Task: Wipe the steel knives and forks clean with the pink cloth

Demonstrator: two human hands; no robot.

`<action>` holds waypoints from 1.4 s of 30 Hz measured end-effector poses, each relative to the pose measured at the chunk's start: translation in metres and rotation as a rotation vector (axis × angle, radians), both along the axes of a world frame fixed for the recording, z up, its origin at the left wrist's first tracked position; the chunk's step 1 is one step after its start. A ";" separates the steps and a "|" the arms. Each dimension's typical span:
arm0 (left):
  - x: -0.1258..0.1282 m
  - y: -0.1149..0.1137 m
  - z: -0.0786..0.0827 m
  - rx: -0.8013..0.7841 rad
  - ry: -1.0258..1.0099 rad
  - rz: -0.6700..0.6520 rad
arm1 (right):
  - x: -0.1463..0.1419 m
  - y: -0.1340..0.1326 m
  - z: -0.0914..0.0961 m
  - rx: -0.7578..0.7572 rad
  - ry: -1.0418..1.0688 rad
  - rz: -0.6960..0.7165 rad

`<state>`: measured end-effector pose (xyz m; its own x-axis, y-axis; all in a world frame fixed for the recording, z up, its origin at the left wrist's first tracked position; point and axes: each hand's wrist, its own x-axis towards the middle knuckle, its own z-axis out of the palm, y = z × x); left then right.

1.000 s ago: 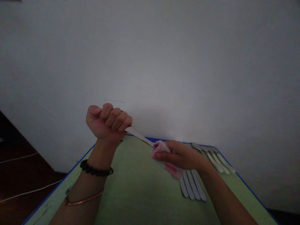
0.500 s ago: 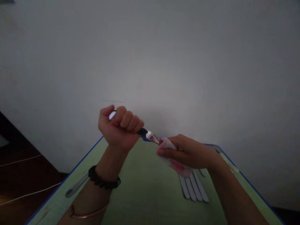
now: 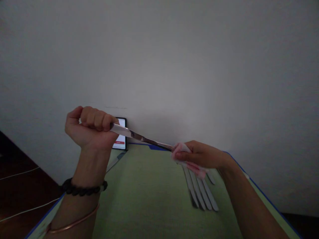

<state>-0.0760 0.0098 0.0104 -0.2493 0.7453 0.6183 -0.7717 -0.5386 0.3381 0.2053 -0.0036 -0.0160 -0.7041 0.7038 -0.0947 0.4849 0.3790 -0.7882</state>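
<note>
My left hand (image 3: 93, 127) is closed in a fist around one end of a shiny metal table knife (image 3: 139, 136). The knife slants down to the right, above the table. Its other end goes into a pink and white cloth (image 3: 183, 151), which my right hand (image 3: 201, 154) pinches between thumb and fingers. The cloth hides that tip. Below the right hand, several metal table knives (image 3: 199, 191) lie side by side, their far ends partly covered by the cloth and hand.
A phone (image 3: 121, 137) with a lit screen leans against the wall (image 3: 159, 66) behind the left hand. Another piece of metal cutlery (image 3: 116, 161) lies by the left wrist, partly hidden. The green tabletop (image 3: 147, 199) has a blue edge. White cords (image 3: 22, 210) run at the lower left.
My left hand has moved left, and much more of the knife now shows between the hands. My right hand, pinching the cloth, has shifted only slightly. The phone has come into fuller view.
</note>
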 end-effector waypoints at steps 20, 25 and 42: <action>0.054 0.001 -0.014 -0.049 0.543 -0.123 | -0.025 -0.019 0.013 0.211 0.040 -0.117; 0.048 0.008 -0.021 -0.025 0.841 -0.001 | -0.018 -0.017 0.015 0.355 0.002 -0.182; 0.052 -0.003 -0.018 0.161 1.281 -0.094 | -0.027 -0.012 -0.004 -0.076 0.152 0.063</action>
<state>-0.0241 0.0069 -0.0075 0.6323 0.6230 0.4606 0.0143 -0.6037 0.7970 0.1783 -0.0152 -0.0203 -0.7570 0.6525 -0.0352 0.3351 0.3415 -0.8781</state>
